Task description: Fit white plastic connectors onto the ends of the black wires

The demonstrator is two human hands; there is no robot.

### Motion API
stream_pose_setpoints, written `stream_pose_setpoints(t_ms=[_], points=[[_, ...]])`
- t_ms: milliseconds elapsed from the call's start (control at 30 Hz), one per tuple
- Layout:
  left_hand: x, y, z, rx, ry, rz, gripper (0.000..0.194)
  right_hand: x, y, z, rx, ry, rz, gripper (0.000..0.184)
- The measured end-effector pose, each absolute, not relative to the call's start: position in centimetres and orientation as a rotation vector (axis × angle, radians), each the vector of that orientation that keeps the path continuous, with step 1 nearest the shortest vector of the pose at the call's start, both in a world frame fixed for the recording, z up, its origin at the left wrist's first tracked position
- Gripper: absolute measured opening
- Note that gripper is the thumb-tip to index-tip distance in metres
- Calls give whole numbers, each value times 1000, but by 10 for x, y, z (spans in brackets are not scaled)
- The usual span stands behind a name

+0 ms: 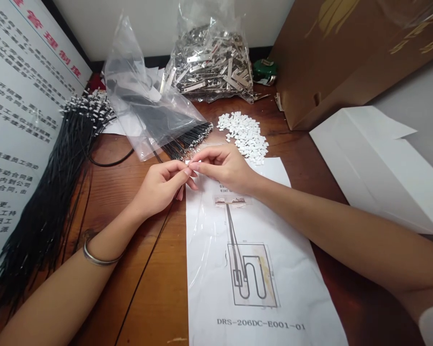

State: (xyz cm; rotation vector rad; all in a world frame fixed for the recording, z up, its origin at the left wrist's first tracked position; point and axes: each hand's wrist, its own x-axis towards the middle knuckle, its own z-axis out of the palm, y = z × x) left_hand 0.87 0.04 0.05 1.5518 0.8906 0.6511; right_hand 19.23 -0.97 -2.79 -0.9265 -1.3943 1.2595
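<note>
My left hand (166,185) and my right hand (225,168) meet above the top edge of a printed drawing sheet (209,269), both closed in a pinch. A small white connector housing (192,163) shows a little between the fingertips, mostly covered by them. Under the left palm a thin black wire (178,193) comes out; its end is hidden in the fingers. Just behind the hands lie a bunch of black wires (180,146) with bare metal tips, partly inside a clear plastic bag (155,115), and a pile of loose white connector housings (246,137).
At left, a large bundle of black wires (46,202) with white ends leans by a printed board (18,96). A bag of metal strips (212,67) stands at the back beside a green tape measure (264,72). Brown box (332,62) and white folded card (375,163) stand right.
</note>
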Motion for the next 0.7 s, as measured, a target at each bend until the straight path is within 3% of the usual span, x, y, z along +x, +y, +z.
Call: stream_pose_setpoints(t_ms=[700], points=[[7, 1, -1, 1562, 911, 715, 17, 192, -13, -21, -948, -1367, 1191, 19]])
